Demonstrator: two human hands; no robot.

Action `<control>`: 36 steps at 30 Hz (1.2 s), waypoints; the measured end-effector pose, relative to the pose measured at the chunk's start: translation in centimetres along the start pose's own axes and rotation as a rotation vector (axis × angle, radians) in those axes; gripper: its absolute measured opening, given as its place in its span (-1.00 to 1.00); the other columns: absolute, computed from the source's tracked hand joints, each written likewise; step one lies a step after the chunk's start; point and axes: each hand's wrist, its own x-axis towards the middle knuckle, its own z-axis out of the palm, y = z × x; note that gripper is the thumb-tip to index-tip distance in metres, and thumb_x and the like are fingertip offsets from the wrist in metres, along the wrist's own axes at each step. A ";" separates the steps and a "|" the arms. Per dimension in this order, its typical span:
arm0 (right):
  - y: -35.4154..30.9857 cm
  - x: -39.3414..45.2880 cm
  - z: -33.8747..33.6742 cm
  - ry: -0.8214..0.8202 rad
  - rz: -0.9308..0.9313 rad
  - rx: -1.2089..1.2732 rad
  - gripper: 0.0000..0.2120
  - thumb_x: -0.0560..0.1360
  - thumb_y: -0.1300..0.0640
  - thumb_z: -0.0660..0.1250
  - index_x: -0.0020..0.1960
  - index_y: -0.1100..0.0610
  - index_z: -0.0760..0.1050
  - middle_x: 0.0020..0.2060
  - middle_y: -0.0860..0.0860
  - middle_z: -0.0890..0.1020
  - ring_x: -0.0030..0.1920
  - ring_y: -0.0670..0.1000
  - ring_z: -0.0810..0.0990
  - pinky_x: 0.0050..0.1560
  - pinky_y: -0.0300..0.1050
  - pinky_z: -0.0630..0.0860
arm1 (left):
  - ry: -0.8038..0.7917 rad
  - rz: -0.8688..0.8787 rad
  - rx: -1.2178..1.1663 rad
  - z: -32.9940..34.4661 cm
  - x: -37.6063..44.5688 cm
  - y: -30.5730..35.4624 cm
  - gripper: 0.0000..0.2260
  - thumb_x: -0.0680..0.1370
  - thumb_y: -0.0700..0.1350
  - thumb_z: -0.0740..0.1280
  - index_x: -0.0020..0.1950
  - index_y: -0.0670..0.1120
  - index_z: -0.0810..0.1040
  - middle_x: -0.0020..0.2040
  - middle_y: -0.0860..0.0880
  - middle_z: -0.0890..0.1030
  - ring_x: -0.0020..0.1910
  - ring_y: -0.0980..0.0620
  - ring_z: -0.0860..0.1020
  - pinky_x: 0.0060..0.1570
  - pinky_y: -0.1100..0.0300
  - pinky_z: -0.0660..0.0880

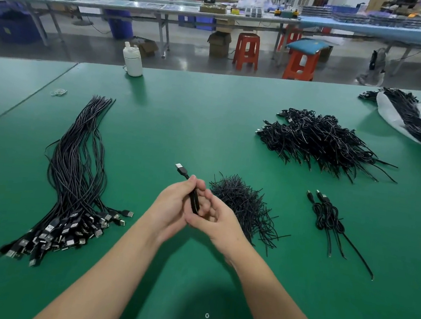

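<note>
Over the middle of the green table [208, 122], both my hands hold one folded black USB cable [194, 199]. My left hand [172, 207] grips the folded bundle, and the cable's plug [180, 167] sticks out above the fingers. My right hand [213, 220] curls around the bundle's lower end from the right. Just behind my right hand lies a heap of short black twist ties [243, 205].
A long sheaf of straightened USB cables [75, 183] lies at the left, plugs toward me. A pile of bundled cables [319, 143] sits at the right rear, two tied bundles [328, 217] lie at the right, and a white bag [419, 115] of cables far right. A white bottle [132, 61] stands at the back edge.
</note>
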 end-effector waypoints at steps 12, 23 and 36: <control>0.9 -0.6 -1.4 0.131 -0.052 -0.249 -0.70 0.40 0.24 0.54 0.10 0.03 0.63 -0.14 0.00 0.70 -0.19 -0.08 0.61 -0.04 -0.04 0.57 | -0.352 -0.227 0.496 -2.5 -1.4 2.5 -0.65 0.64 -0.11 0.18 0.14 -0.37 0.58 0.26 -0.29 0.58 0.30 -0.19 0.53 0.31 0.06 0.47; 1.7 -1.0 -1.0 0.145 -0.169 -1.279 -0.75 0.68 -0.02 0.08 0.22 0.14 0.32 0.08 0.08 0.45 -0.02 0.21 0.57 -0.23 0.00 0.26 | 0.167 0.074 1.550 0.6 -1.8 0.2 -0.57 0.67 0.03 0.12 -0.30 -0.15 0.49 -0.32 -0.10 0.54 -0.34 -0.04 0.44 -0.32 0.09 0.31; 1.5 -1.0 -1.4 0.059 0.017 -1.114 -0.74 0.68 0.04 0.05 0.26 0.12 0.39 0.03 0.08 0.54 -0.01 0.17 0.57 0.04 0.11 0.50 | 0.032 0.206 1.624 -1.0 0.6 0.7 -0.80 0.55 0.06 0.35 -0.19 -0.03 0.58 -0.40 0.08 0.48 -0.45 0.21 0.39 -0.40 0.33 0.33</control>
